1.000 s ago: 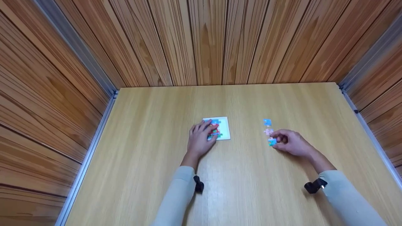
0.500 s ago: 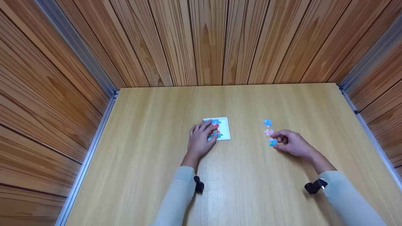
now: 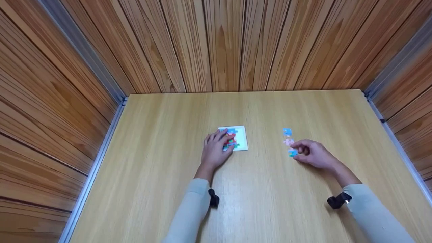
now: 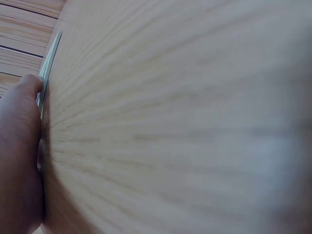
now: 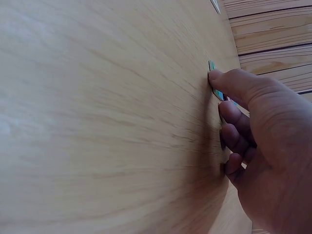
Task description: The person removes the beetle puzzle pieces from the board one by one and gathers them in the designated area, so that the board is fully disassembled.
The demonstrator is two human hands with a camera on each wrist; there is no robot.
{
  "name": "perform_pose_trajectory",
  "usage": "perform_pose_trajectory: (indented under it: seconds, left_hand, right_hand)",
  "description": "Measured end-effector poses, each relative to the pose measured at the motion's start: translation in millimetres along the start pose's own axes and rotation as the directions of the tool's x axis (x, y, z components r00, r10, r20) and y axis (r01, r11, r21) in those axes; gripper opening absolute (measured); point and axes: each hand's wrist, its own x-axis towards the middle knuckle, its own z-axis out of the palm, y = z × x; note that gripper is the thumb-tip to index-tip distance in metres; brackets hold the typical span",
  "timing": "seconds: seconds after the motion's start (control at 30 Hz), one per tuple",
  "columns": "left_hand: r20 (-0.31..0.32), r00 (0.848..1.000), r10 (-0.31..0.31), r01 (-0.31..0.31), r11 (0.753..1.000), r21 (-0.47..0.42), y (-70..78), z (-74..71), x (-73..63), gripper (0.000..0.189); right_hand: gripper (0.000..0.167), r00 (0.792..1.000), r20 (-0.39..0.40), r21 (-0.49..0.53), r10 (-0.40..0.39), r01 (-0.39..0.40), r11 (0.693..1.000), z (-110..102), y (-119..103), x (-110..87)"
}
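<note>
A white puzzle board (image 3: 241, 138) lies on the table, its left part filled with colourful jigsaw pieces. My left hand (image 3: 214, 150) rests over the board's left side, fingers spread and covering some of the picture. To the right, three loose jigsaw pieces stand in a column. The far one is a blue puzzle piece (image 3: 287, 131), the middle one a pink puzzle piece (image 3: 288, 141). With thumb and index finger, my right hand (image 3: 314, 153) pinches the nearest, a blue-green puzzle piece (image 3: 292, 153), down at the table. In the right wrist view, the other fingers of the right hand (image 5: 278, 131) are curled.
The light wooden table (image 3: 168, 135) is bounded by a wood-panelled wall (image 3: 222, 47) at the back and panelled walls at both sides. Metal rails (image 3: 98, 162) run along the side edges. A black wrist camera (image 3: 214, 198) sits on each sleeve.
</note>
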Motion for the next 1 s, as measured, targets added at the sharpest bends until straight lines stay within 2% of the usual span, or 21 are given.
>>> perform_pose_trajectory:
  seconds: [0.23, 0.6, 1.0]
  left_hand:
    - [0.005, 1.000, -0.004, 0.004, 1.000, 0.005, -0.9, 0.1, 0.3, 0.053]
    - [0.009, 1.000, -0.010, 0.010, 1.000, 0.008, -1.3, 0.2, -0.6, 0.053]
    - [-0.001, 1.000, 0.009, -0.009, 1.000, 0.003, -1.0, 0.2, 0.3, 0.053]
  right_hand:
    - [0.038, 1.000, -0.010, 0.006, 0.003, -0.003, 1.000, -6, -6, 3.7]
    - [0.041, 0.999, 0.020, -0.034, 0.039, -0.038, 0.999, -13, -21, 15.2]
    - [0.034, 0.994, -0.012, -0.010, -0.108, 0.108, 0.994, -2, -34, 28.7]
